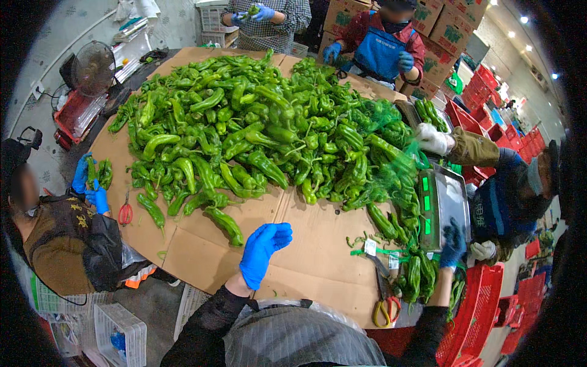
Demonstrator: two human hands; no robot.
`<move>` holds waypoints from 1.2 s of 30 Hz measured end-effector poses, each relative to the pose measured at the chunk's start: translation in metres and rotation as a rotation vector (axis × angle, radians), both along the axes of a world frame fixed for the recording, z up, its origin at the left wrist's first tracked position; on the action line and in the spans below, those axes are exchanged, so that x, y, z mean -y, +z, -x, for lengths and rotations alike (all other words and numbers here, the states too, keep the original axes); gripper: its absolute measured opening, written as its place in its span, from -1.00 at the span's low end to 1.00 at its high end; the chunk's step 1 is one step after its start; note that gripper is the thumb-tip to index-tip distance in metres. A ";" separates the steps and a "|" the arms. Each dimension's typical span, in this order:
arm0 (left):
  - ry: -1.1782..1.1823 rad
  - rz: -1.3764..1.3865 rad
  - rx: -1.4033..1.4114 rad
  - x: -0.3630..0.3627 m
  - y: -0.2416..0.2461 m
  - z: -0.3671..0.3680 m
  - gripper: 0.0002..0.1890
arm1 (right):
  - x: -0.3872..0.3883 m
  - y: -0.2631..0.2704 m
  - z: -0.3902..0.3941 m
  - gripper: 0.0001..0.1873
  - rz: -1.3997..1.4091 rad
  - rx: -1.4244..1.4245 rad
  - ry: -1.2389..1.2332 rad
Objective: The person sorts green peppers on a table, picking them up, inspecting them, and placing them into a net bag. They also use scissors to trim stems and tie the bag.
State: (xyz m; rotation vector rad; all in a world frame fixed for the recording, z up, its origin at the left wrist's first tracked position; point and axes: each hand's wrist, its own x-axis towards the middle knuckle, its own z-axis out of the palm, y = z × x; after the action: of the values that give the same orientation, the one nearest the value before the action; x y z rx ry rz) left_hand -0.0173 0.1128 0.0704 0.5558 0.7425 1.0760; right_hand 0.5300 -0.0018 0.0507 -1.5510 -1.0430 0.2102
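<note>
My left hand (pixel 265 252) wears a bright blue glove and is raised above the cardboard-covered table (pixel 316 243). Its fingers curve to the right, with nothing visible in them. My right hand (pixel 453 243), in a darker blue glove, is over the near end of a digital scale (pixel 442 202) with lit green displays, its fingers extended. Below that hand lies a bunch of green peppers (pixel 415 277) by a green net strip with white tags (pixel 370 247). A large heap of green peppers (pixel 257 133) covers the table's far half. One loose pepper (pixel 224 225) lies left of my left hand.
Scissors with yellow and red handles (pixel 386 313) lie near the table's front edge. Red-handled scissors (pixel 125 212) are at left. A person's white-gloved hand (pixel 432 139) touches green netting (pixel 401 172). Other people stand around the table. Red crates (pixel 474 316) are at right.
</note>
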 end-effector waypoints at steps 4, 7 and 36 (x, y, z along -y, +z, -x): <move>-0.027 -0.044 0.062 0.000 -0.004 -0.008 -0.67 | -0.137 0.023 0.148 -0.74 0.034 0.451 0.216; -0.016 -0.082 -0.041 0.000 -0.006 -0.004 -0.66 | -0.240 0.035 0.200 -0.69 0.014 0.126 0.300; 0.157 -0.075 -0.153 -0.029 0.007 0.030 -0.70 | -0.404 0.098 0.403 -0.61 -0.001 0.521 0.595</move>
State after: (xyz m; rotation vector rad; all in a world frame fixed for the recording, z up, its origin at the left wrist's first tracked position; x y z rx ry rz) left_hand -0.0471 0.1417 0.0777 0.6576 0.8935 1.2202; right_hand 0.1270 0.4021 0.1491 -1.2813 -1.9088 0.2138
